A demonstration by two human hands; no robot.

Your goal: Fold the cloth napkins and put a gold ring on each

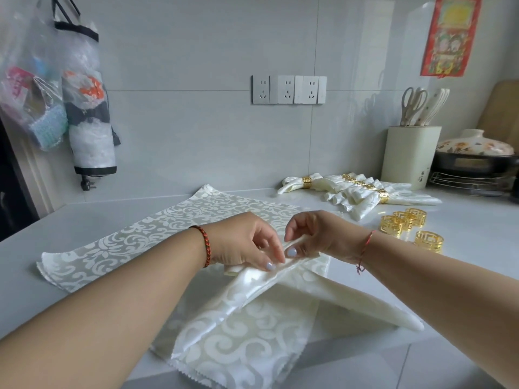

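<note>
Pinching napkin (252, 287) pleats between both hands' fingers (273, 255).

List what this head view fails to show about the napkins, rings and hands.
- Fingertips of the left hand and right hand: tucked behind the pleat of the napkin that they pinch.
- Napkin's near edge: cut off by the frame's bottom.
- Finished napkins: overlapping, too small to count surely.
- Loose gold rings: rear ones overlap, pattern blurred.
- Cloth under the forearms: hidden.
</note>
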